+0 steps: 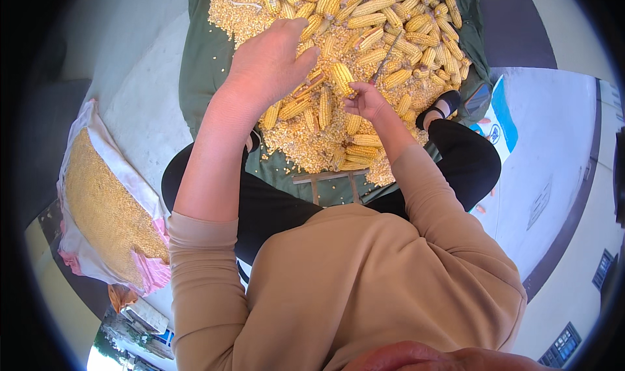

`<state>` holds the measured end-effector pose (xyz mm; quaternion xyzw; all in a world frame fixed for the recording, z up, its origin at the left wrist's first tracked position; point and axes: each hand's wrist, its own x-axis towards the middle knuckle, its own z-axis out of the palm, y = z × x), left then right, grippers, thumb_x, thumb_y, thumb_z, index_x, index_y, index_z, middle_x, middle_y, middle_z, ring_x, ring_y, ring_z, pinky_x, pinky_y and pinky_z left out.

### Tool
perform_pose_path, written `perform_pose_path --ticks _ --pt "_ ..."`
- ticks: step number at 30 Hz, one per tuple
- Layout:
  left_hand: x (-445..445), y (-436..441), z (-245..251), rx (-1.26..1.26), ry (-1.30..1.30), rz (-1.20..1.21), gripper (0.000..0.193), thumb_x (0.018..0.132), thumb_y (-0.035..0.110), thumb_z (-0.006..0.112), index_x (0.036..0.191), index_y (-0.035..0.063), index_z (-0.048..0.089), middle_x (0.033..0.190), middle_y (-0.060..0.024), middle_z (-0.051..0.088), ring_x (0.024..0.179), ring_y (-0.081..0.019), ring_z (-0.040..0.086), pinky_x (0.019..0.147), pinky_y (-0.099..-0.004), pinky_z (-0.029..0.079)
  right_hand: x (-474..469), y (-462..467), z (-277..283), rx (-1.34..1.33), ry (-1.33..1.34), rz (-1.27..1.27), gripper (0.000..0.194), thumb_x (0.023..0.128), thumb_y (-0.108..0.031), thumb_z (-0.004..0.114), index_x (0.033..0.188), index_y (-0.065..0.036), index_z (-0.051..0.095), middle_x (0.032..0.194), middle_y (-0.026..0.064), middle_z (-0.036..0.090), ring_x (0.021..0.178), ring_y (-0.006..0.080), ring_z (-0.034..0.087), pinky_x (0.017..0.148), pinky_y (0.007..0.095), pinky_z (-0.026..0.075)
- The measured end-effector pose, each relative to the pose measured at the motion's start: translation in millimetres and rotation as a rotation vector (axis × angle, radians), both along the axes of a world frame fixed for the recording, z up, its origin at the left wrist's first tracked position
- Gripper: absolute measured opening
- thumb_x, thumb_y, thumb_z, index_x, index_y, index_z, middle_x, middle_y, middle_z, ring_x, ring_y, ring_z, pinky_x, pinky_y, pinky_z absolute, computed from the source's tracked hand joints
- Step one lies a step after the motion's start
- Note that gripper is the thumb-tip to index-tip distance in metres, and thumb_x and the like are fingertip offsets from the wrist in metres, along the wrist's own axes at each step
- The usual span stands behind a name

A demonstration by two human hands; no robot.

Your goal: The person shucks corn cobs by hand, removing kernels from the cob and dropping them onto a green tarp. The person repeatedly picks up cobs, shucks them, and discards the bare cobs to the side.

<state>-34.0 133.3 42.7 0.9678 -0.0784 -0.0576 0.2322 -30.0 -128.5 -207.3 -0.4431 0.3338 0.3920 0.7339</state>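
Observation:
My right hand (367,101) holds a yellow corn cob (343,78) by its lower end, with the kernels still on it. My left hand (273,58) is raised over the pile, its thumb and fingers apart and nothing visible between them. A whole cob (311,27) shows just past those fingertips. Next to my right hand, a screwdriver-like tool (386,56) with a thin metal shaft and reddish handle lies across the cobs. Loose corn kernels (298,144) spread beneath and around several cobs, some partly stripped, such as the one (369,38) near the tool.
A green cloth (205,78) lies under the corn. Between my legs is a wooden frame (332,176). On the left, an open sack (117,161) bears a heap of kernels. My shoe (447,102) and a phone-like dark slab (477,99) are at the right edge.

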Motion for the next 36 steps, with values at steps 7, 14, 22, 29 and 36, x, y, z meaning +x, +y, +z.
perform_pose_path --ticks 7,14,22,29,36 --pt "7.0 -23.2 -29.6 -0.266 0.088 -0.055 0.067 0.086 0.03 0.065 0.142 0.0027 0.038 0.13 -0.0226 0.053 0.112 -0.0333 0.059 0.094 -0.0395 0.048 12.7 -25.4 162.7 -0.159 -0.758 0.489 0.043 0.08 -0.009 0.072 0.118 0.004 0.056 0.099 0.0103 0.066 0.077 0.0201 0.069 0.064 0.0309 0.057" --pt "17.5 -44.0 -16.1 -0.914 0.616 -0.183 0.063 0.083 0.012 0.069 0.141 0.0043 0.044 0.126 -0.0129 0.058 0.108 -0.0191 0.058 0.089 -0.031 0.049 31.2 -50.6 221.3 -0.067 -0.915 0.492 0.042 0.083 -0.015 0.072 0.121 -0.002 0.059 0.103 0.0045 0.066 0.092 0.0126 0.063 0.078 0.027 0.052" --pt "27.5 -69.9 -26.2 -1.067 0.667 -0.1 0.054 0.093 0.025 0.063 0.141 0.0083 0.045 0.116 -0.0056 0.06 0.085 -0.0135 0.062 0.068 -0.0245 0.051 41.9 -36.6 195.5 0.134 -0.83 0.061 0.05 0.082 -0.01 0.072 0.128 -0.004 0.051 0.112 0.0087 0.063 0.099 0.0171 0.062 0.084 0.0307 0.051" --pt "32.1 -101.5 -40.0 -1.299 0.583 0.09 0.042 0.098 0.029 0.054 0.136 0.0114 0.051 0.119 -0.0042 0.058 0.077 -0.0124 0.061 0.061 -0.0203 0.048 53.4 -21.6 190.9 0.163 -0.877 -0.209 0.049 0.077 -0.001 0.074 0.119 -0.006 0.049 0.109 0.0093 0.06 0.1 0.0174 0.059 0.091 0.0335 0.047" --pt "33.4 -123.7 -53.1 -1.34 0.542 0.278 0.041 0.099 0.03 0.052 0.133 0.0085 0.054 0.106 -0.0036 0.063 0.066 -0.0111 0.059 0.053 -0.0205 0.045 57.3 -9.7 177.8 -0.035 -0.875 -0.406 0.038 0.076 -0.003 0.078 0.106 -0.007 0.055 0.092 0.0027 0.058 0.084 0.0111 0.056 0.075 0.0269 0.046"
